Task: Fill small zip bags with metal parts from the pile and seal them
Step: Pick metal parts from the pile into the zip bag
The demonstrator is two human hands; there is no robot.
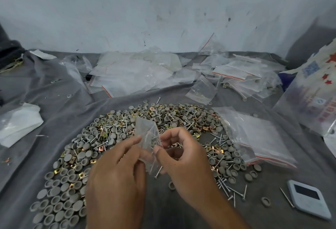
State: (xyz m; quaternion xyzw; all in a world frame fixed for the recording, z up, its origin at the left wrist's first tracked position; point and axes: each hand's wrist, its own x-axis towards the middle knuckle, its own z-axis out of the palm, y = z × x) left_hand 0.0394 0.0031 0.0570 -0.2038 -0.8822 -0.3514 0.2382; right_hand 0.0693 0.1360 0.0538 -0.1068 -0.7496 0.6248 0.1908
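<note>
1. One small zip bag (147, 138), with screws inside, is held upright above the pile (127, 138).
2. The left hand (116, 172) pinches the bag's left edge; the right hand (183, 154) pinches its right edge.
3. The pile holds grey caps, brass clips and screws, too many to count, on the grey-clothed surface (54, 92).
4. One stack of empty bags (258, 136) lies right of the pile.
5. One pale blue device (309, 198) lies near right.

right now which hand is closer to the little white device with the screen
Right. The right hand holds the small zip bag over the pile, on the same side as the white device; the left hand grips the bag farther away.
</note>
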